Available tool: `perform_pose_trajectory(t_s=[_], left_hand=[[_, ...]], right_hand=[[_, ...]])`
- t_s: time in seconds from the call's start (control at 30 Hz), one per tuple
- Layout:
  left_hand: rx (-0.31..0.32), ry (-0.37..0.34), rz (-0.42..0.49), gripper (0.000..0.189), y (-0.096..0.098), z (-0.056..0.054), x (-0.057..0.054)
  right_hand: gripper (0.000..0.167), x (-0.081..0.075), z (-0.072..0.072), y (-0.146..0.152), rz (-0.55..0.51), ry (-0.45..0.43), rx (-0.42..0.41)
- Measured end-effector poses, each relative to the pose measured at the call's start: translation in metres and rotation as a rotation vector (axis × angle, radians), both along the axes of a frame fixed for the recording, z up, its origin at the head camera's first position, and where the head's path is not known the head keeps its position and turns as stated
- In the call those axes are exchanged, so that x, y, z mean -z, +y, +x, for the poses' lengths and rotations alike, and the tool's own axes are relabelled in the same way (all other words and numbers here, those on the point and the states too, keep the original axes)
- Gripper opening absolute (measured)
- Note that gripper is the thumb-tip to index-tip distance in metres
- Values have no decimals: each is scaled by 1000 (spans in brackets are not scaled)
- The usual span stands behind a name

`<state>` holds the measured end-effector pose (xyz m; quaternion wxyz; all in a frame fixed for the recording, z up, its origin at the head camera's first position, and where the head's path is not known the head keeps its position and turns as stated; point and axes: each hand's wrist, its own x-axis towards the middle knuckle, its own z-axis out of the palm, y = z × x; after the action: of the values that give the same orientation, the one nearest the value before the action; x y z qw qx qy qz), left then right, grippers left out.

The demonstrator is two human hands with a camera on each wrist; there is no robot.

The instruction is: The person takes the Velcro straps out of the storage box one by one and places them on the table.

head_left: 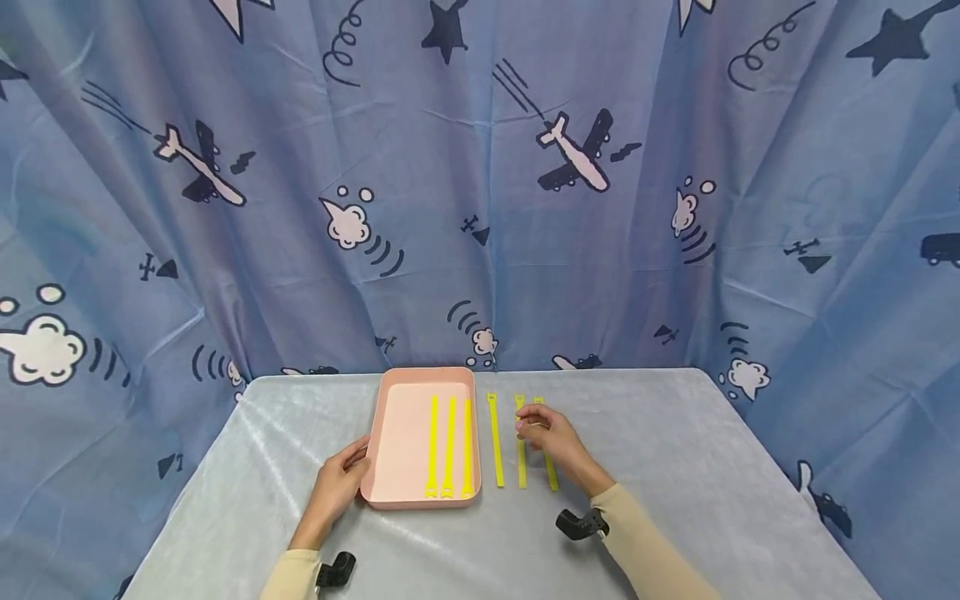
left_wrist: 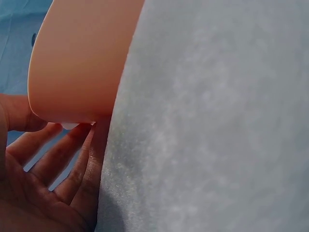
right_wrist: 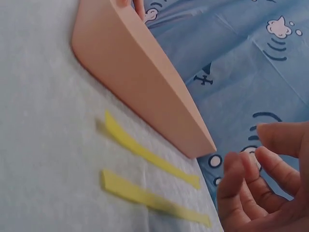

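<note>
A pink tray (head_left: 397, 442) stands on the table with three yellow cable straps (head_left: 450, 446) laid side by side in its right half. My left hand (head_left: 336, 487) holds the tray's left edge, thumb at the rim and fingers under its lower edge in the left wrist view. Right of the tray lie three more yellow straps on the cloth: one nearest the tray (head_left: 496, 442), a middle one (head_left: 521, 471) and a right one (head_left: 551, 473). Over the middle and right straps hovers my right hand (head_left: 555, 437), fingers loosely bent and nothing between them.
A grey-white cloth (head_left: 615, 408) covers the table. Behind its far edge hangs a blue patterned curtain (head_left: 450, 250). Black wrist cameras (head_left: 581, 525) sit on both wrists. In the right wrist view the tray's side wall (right_wrist: 135, 82) rises beside two straps.
</note>
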<state>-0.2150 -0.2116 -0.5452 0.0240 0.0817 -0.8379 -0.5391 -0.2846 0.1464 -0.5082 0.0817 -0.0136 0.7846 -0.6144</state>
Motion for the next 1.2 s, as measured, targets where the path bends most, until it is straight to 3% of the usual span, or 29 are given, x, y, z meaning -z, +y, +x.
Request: perform_pose_trajectory(t_s=[0.47,0.8,1.2], left_hand=[[-7,-1,-6,45,-2,1,3],[18,4,13,46,-3,0,-1],[-3,11,37,43,0,1,-4]], right_hand=[[32,-11,11,-28,-62,7,-48],[36,-19,10,-43,-62,-13,-50],[33,-30,13,-69,-136,25,-129]])
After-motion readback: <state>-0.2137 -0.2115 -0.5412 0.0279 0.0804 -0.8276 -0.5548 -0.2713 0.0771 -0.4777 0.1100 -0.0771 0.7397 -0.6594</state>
